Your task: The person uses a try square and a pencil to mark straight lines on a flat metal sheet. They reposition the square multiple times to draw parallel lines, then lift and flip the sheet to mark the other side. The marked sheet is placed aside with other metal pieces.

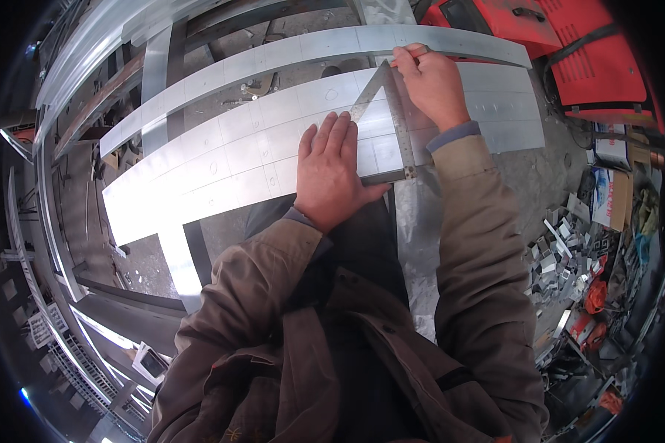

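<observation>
A wide flat metal plate (233, 149) lies across in front of me, bearing thin drawn lines and small circles. On it rests a metal triangular set square (397, 119), its thick base edge along the plate's near side. My left hand (332, 160) presses flat on the plate and the square's lower left side, thumb spread along the base. My right hand (429, 77) is at the square's upper tip, fingers pinched round a small marking tool, mostly hidden by the fingers. Beyond lies a narrower metal strip (271, 59) with similar cross lines.
Metal beams (185, 271) support the plate. Red machine housings (593, 66) with a black cable stand at the upper right. Cardboard boxes (620, 199) and a heap of metal offcuts (565, 249) lie on the right. Long metal profiles (83, 66) run along the left.
</observation>
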`<state>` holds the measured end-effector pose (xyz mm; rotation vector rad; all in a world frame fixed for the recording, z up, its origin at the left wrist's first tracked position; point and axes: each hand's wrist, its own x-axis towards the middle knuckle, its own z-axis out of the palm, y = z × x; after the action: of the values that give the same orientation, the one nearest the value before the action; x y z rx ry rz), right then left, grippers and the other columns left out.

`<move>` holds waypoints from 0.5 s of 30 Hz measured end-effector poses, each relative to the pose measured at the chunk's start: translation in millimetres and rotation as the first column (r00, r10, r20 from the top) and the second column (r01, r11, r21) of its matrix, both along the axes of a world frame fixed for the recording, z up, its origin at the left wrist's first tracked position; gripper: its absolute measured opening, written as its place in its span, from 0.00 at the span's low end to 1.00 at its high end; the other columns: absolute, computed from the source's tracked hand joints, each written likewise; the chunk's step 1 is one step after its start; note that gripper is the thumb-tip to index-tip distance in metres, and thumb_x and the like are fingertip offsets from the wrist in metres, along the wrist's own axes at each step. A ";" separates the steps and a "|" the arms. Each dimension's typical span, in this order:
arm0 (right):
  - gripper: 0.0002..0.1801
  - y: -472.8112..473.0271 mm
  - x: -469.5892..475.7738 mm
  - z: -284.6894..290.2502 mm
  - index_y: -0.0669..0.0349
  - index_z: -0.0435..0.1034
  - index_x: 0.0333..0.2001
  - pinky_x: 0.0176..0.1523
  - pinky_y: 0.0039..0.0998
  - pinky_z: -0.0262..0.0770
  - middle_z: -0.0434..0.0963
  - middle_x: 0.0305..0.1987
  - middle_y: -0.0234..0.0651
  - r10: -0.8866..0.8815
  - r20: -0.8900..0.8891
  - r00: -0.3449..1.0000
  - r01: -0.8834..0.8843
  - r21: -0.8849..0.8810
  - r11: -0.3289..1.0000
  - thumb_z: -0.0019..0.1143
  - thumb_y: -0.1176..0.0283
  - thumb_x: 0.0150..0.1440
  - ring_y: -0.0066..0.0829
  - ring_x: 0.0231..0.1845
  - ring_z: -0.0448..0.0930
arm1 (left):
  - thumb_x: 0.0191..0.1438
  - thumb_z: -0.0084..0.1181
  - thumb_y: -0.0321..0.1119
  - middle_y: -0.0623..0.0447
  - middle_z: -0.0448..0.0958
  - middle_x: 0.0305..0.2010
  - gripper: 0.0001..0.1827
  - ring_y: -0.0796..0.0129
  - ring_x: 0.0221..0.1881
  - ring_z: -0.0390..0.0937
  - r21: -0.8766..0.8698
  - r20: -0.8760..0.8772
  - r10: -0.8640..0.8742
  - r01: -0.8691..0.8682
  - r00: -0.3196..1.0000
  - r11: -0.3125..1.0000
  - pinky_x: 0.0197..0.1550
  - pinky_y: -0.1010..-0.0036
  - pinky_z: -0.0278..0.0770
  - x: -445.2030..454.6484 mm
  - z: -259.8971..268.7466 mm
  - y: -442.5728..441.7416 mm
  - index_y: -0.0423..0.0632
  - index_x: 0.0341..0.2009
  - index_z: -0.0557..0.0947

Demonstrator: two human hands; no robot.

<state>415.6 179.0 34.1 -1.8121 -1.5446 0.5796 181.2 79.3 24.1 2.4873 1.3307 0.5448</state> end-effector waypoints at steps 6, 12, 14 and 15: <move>0.26 -7.0 6.6 -1.8 0.66 0.83 0.39 0.51 0.52 0.80 0.86 0.38 0.54 0.056 0.134 0.989 -0.054 -0.016 0.998 0.53 0.52 0.72 0.59 0.42 0.85 | 0.36 0.86 0.57 0.37 0.72 0.73 0.61 0.41 0.77 0.67 0.000 -0.001 0.001 -0.001 1.000 1.000 0.78 0.43 0.60 0.9 -0.3 0.3 0.34 0.68 0.74; 0.24 -54.1 -0.8 15.6 0.66 0.82 0.35 0.48 0.53 0.79 0.84 0.35 0.55 0.053 0.054 0.997 -0.052 -0.022 0.998 0.55 0.56 0.72 0.60 0.40 0.84 | 0.35 0.86 0.57 0.37 0.72 0.73 0.61 0.41 0.77 0.66 0.006 -0.003 0.007 -0.007 1.000 1.000 0.78 0.43 0.60 1.2 -0.4 -0.7 0.34 0.68 0.73; 0.22 -71.2 1.2 13.3 0.66 0.81 0.34 0.46 0.52 0.79 0.84 0.34 0.54 0.052 0.031 0.998 -0.053 0.020 0.998 0.56 0.57 0.72 0.60 0.38 0.84 | 0.35 0.86 0.57 0.37 0.72 0.73 0.60 0.41 0.78 0.66 0.003 -0.006 0.007 -0.007 1.000 1.000 0.78 0.44 0.60 2.3 1.1 0.1 0.34 0.68 0.74; 0.22 -79.7 1.2 13.5 0.66 0.81 0.34 0.45 0.52 0.79 0.84 0.33 0.54 0.051 0.029 0.998 -0.052 0.019 0.998 0.56 0.57 0.71 0.60 0.37 0.84 | 0.35 0.86 0.56 0.37 0.72 0.73 0.60 0.41 0.78 0.66 -0.002 -0.009 0.008 -0.008 1.000 1.000 0.79 0.44 0.60 2.8 2.1 -0.4 0.34 0.68 0.74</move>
<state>416.8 99.3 47.5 -1.7776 -1.6144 0.5635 184.0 78.9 26.2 2.4866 1.3438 0.5341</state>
